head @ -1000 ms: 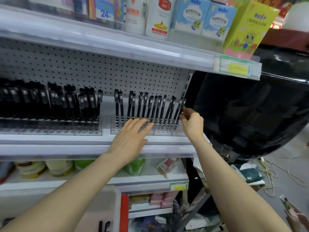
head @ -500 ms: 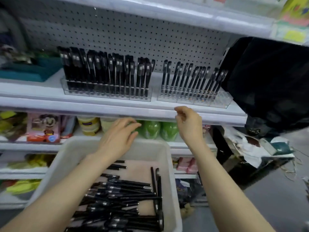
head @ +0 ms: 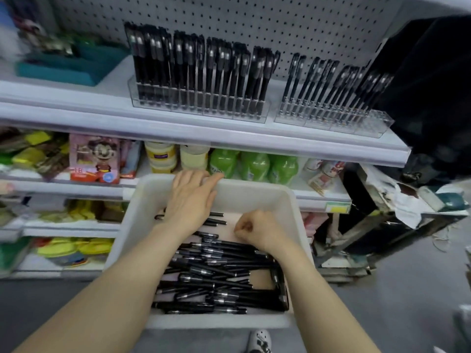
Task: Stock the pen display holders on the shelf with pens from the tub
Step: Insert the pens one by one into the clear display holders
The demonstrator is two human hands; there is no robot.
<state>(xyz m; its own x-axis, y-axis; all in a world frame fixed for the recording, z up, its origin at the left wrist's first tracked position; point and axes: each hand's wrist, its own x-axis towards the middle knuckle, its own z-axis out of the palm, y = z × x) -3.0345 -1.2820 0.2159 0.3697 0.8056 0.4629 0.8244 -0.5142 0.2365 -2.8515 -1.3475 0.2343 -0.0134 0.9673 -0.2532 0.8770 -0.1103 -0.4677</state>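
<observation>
Teal tray [head: 63, 70] far left; green bottles [head: 254, 165], pink cartoon box [head: 94, 159] below; black cloth [head: 433, 85] right.

A shop: tiered white metal shelves [head: 204, 138] with a grey pegboard back panel [head: 254, 26], clear acrylic pen display holders [head: 198, 108], and packaged goods below.

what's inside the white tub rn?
Black pens piled loose in the tub. The left hand and right hand hover over them; any pens beneath hands and forearms are hidden.

Left hand [head: 190, 200], right hand [head: 257, 231] now down in tub [head: 254, 197]
</observation>
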